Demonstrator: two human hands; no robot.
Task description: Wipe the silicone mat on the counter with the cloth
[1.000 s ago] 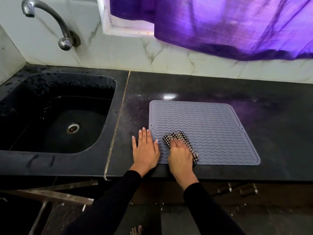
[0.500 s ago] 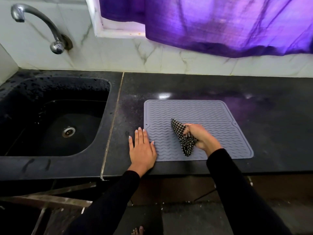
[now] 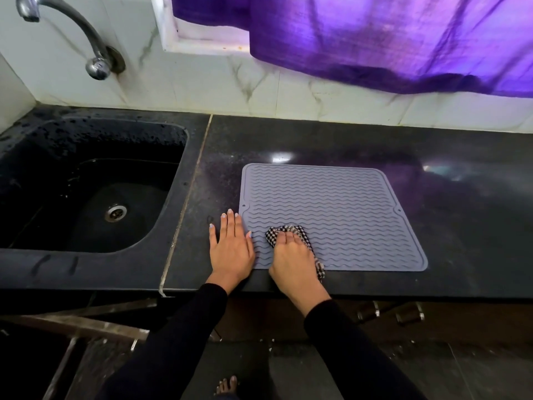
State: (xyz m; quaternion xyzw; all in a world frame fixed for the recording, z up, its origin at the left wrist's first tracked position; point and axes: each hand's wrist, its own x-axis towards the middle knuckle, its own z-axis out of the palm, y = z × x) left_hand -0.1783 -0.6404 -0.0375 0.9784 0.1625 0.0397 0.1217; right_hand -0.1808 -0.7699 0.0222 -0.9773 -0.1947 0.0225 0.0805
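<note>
A grey silicone mat (image 3: 340, 203) with wavy ridges lies flat on the black counter (image 3: 461, 226), close to the front edge. A black-and-white checked cloth (image 3: 294, 230) is bunched on the mat's near left part. My right hand (image 3: 291, 255) lies on top of the cloth with its fingers bent over it, pressing it onto the mat; a tail of cloth trails out by the wrist. My left hand (image 3: 230, 243) rests flat, fingers straight, across the mat's left edge and the counter beside it.
A black sink (image 3: 86, 197) with a metal drain is set into the counter on the left, under a chrome tap (image 3: 95, 62). A purple curtain (image 3: 375, 39) hangs over the tiled wall behind. The counter's front edge runs just below my wrists.
My right hand has brought the cloth back from the middle of the mat to its near left part and now presses it down. The left hand has stayed put.
</note>
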